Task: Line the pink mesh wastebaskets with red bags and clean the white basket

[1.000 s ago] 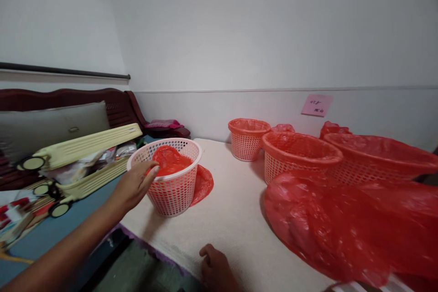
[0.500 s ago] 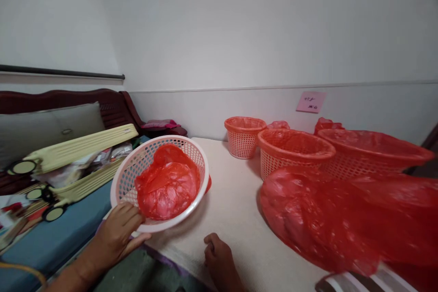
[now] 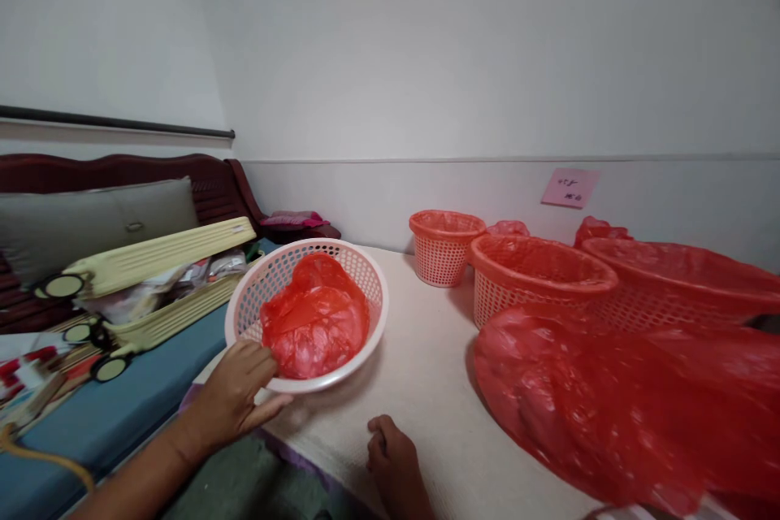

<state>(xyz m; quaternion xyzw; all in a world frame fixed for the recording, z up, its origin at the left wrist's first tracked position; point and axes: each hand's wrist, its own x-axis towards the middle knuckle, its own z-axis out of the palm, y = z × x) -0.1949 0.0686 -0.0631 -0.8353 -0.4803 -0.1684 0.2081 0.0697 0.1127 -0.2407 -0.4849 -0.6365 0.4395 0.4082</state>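
Observation:
My left hand (image 3: 239, 398) grips the near rim of a pink perforated basket (image 3: 366, 292), which is tilted toward me at the table's left edge. A crumpled red plastic bag (image 3: 315, 325) lies inside it. My right hand (image 3: 393, 467) rests on the white table (image 3: 414, 390) near its front edge, fingers curled, with nothing seen in them. A large loose red plastic bag (image 3: 597, 406) is spread over the table on the right.
Three more baskets lined with red bags stand along the wall: a small one (image 3: 444, 248), a medium one (image 3: 539, 280) and a large one (image 3: 682, 284). A pink note (image 3: 569, 187) sticks to the wall. Left of the table is a blue surface with a yellow case (image 3: 152, 276) and a cushion (image 3: 91, 219).
My left hand took the basket by its rim, tipped it toward me and drew it nearer. The bag inside now faces the camera. My right hand barely moved.

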